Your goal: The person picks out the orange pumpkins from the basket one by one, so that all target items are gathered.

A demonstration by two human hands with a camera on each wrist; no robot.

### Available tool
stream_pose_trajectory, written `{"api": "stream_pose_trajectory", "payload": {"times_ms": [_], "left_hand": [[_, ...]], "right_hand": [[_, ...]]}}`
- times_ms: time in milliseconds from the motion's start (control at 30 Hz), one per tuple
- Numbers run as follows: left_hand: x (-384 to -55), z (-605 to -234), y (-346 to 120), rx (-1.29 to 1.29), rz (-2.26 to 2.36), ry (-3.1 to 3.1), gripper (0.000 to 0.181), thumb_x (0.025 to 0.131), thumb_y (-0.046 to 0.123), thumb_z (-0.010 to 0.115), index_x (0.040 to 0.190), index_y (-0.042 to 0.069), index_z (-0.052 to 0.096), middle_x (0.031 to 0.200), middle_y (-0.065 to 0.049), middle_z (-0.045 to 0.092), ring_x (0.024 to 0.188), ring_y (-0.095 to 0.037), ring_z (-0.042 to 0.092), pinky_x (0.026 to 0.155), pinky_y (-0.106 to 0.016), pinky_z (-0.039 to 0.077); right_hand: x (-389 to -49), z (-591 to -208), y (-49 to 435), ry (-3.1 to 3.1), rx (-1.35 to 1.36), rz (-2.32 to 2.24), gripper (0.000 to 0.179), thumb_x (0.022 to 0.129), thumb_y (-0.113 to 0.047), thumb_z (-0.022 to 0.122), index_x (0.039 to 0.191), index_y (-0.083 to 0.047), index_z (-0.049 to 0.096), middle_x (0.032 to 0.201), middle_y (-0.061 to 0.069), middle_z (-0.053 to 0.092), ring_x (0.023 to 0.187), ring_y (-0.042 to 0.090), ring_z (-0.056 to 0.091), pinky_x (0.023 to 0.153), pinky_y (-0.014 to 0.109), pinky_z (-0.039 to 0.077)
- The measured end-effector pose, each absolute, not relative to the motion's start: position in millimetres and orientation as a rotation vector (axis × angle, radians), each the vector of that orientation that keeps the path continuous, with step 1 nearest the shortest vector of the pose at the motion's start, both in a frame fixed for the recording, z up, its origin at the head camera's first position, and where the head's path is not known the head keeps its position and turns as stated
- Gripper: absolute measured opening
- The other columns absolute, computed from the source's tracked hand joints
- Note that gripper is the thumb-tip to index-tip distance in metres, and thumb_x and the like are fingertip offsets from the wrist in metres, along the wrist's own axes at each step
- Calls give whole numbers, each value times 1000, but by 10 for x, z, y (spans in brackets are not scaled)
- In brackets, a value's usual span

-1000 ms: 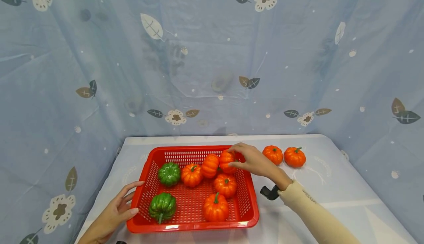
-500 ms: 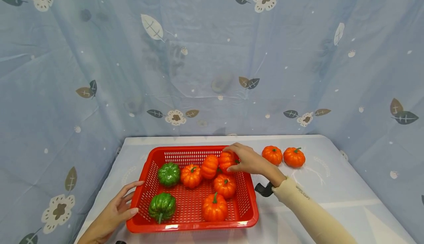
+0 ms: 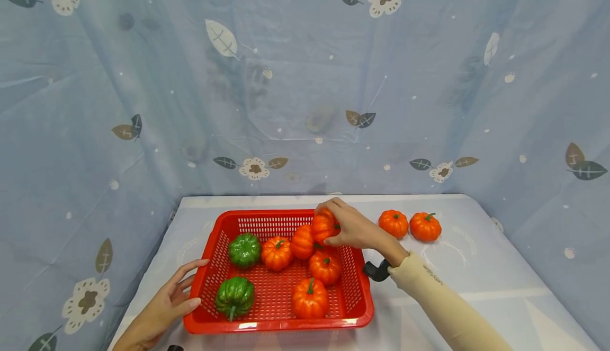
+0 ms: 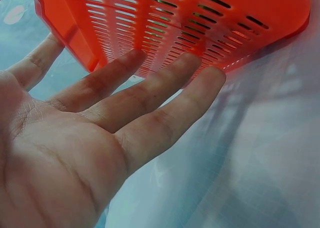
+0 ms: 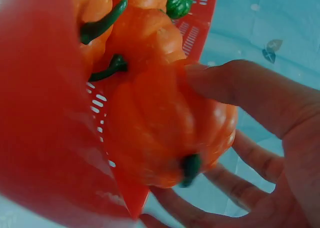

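Background: pale blue cloth (image 3: 286, 91) with printed flowers and leaves hangs behind and at both sides.
Surface (image 3: 481, 271): whitish, it carries a red rectangular plastic basket (image 3: 281, 327) with slotted walls.
Inside the basket: two shiny green ribbed vegetables (image 3: 245, 250) stay at the left; toward the right are four orange ribbed pumpkins (image 3: 310, 299) besides the held one.
Outside the basket: two further orange pumpkins (image 3: 425, 227) lie side by side, beyond the right forearm.
Right hand (image 3: 350, 226): thumb and fingers pinch a glossy orange pumpkin with green stem (image 3: 324, 226) at the far right corner of the basket; a beige sleeve (image 3: 431, 293) covers the forearm.
In the way: a tilted orange pumpkin (image 3: 302, 241) is close at the left of the held one, and the right hand hides part of the corner.
Left hand (image 3: 164, 306): fingers spread at the left rim; whether every fingertip touches, I cannot tell.
Change since half a second: the held pumpkin has risen slightly and now overlaps the far rim; the left hand has kept its place.
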State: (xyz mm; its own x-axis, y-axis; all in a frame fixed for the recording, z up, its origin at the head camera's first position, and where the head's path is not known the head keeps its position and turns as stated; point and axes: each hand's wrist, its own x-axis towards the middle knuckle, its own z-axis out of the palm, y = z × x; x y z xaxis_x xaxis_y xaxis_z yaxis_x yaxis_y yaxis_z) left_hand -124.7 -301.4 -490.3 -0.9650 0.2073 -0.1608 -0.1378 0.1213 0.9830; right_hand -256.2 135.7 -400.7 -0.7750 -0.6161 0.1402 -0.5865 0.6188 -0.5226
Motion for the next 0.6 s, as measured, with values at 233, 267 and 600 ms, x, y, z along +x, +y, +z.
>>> {"api": "stream_pose_trajectory", "payload": {"times_ms": [233, 267, 600], "left_hand": [[-1251, -4915, -3019, 74, 1925, 2154, 70, 98, 10, 67, 157, 19, 30, 153, -29, 38, 125, -41, 55, 90, -46, 58], [-1249, -4915, -3016, 69, 1925, 2155, 70, 98, 11, 67, 157, 19, 30, 153, -29, 38, 125, -41, 55, 90, -46, 58], [-1253, -4917, -3010, 71, 1932, 2143, 70, 98, 11, 66, 157, 20, 30, 153, -29, 38, 125, -41, 55, 91, -47, 58]], "right_hand": [[-2617, -3981, 1298, 2740, -1061, -881, 58, 85, -20, 85, 135, -12, 57, 132, 3, 61, 119, 23, 58, 100, 43, 49], [-2625, -3979, 1293, 2733, -1077, -879, 57, 85, -21, 85, 135, -13, 58, 134, 2, 61, 121, 22, 57, 102, 42, 48], [-2647, -3977, 1304, 2707, -1154, -862, 54, 88, -23, 84, 137, -18, 62, 147, 7, 50, 136, 28, 47, 107, 49, 44]]}}
